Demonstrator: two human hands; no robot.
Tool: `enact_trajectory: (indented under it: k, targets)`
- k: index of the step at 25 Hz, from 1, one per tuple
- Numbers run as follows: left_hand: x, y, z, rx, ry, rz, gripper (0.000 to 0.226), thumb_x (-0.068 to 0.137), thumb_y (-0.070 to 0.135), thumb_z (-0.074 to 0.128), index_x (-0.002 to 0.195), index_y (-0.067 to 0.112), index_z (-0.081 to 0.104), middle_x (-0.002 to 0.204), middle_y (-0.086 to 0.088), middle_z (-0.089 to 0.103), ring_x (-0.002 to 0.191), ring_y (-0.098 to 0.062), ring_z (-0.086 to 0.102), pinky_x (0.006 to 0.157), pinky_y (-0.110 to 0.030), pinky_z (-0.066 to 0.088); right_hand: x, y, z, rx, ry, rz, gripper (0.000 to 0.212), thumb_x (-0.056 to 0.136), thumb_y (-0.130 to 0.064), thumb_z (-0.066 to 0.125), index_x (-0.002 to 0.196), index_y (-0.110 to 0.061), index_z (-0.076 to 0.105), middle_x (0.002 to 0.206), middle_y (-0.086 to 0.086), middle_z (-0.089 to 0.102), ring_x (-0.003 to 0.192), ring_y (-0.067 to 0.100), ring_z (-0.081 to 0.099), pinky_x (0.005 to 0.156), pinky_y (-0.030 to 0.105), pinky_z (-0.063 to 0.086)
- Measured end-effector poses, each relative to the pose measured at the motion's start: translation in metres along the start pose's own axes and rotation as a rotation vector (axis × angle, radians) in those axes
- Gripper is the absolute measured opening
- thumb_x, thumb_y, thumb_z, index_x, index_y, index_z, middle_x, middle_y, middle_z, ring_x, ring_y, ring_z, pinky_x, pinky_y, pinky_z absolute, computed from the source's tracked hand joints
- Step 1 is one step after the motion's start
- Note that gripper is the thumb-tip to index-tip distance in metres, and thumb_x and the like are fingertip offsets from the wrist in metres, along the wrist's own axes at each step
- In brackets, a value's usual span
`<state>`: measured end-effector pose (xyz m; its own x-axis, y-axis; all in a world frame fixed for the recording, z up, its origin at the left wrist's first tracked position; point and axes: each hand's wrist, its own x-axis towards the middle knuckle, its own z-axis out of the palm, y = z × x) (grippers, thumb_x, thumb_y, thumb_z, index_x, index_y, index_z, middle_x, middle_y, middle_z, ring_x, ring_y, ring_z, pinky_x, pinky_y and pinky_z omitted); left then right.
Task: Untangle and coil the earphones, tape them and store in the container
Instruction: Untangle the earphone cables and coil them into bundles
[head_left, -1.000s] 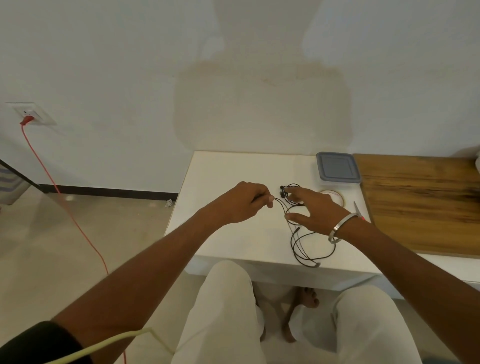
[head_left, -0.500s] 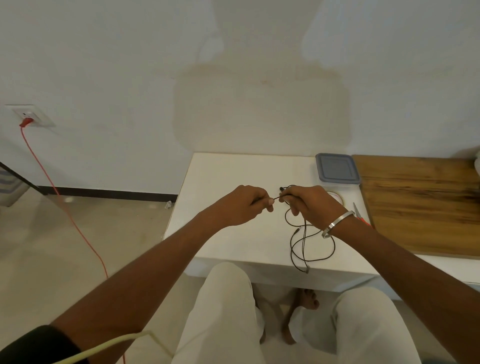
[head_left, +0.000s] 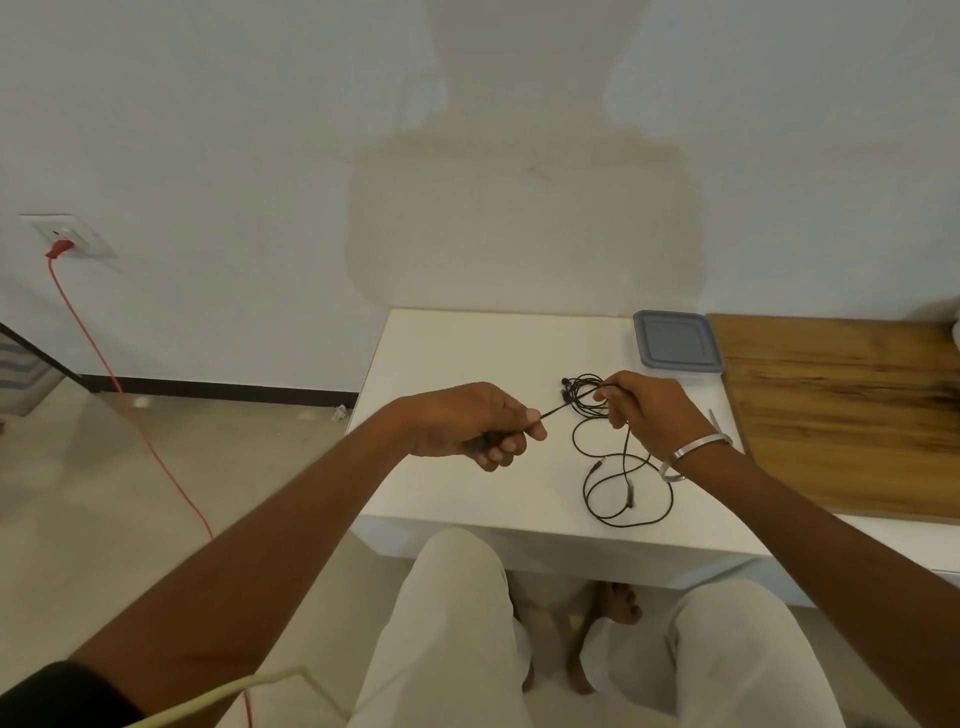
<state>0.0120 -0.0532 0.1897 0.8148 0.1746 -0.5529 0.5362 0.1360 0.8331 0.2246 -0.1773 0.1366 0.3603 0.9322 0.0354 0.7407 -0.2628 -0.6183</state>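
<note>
Earphones on bench between left hand and right hand, container behind at bench's far right, wooden board right of it

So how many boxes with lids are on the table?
1: the grey-lidded container at the table's far edge, beside the wooden board. Others could sit out of view.

I see a white table; the lidded grey container sits at its far right edge, earphone cable loops lie nearer than the container, a wooden board just right of it.
</note>
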Motion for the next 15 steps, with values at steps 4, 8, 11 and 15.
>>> enact_trajectory:
  k: [4,8,11,15]
  targets:
    - [-0.007,0.003,-0.002,-0.05,-0.084,-0.053,0.026,0.103,0.025,0.042,0.093,0.009,0.059,0.059,0.002,0.048,0.055,-0.013,0.052,0.054,-0.022,0.046,0.001,0.005,0.006,0.008,-0.02,0.057,0.024,0.098,-0.023,0.041,0.091,-0.012,0.061,0.068,0.0,0.064,0.063,0.005,0.058,0.062,0.014,0.041]
    - [-0.009,0.008,-0.002,-0.437,0.064,0.183,0.025,0.103,0.025,0.038,0.086,0.014,0.053,0.057,0.004,0.049,0.054,-0.012,0.054,0.053,-0.021,0.048,-0.005,0.007,0.011,0.028,-0.092,0.098,0.026,0.097,-0.022,0.041,0.087,-0.013,0.063,0.064,-0.002,0.063,0.063,0.01,0.059,0.06,0.017,0.041]
    - [-0.007,0.012,-0.013,-0.761,0.228,0.389,0.026,0.102,0.026,0.041,0.083,0.016,0.055,0.059,0.005,0.052,0.055,-0.01,0.054,0.052,-0.019,0.049,-0.014,0.013,0.018,0.037,-0.192,0.131,0.025,0.097,-0.02,0.041,0.084,-0.015,0.062,0.063,0.001,0.063,0.059,0.009,0.058,0.059,0.019,0.043]
    - [-0.003,0.012,-0.024,-0.903,0.458,0.509,0.025,0.103,0.027,0.043,0.089,0.014,0.059,0.068,0.003,0.065,0.065,-0.012,0.066,0.065,-0.024,0.058,-0.022,0.017,0.026,0.009,-0.291,0.098,0.026,0.096,-0.021,0.043,0.08,-0.017,0.063,0.061,-0.003,0.061,0.061,0.014,0.06,0.063,0.019,0.044]
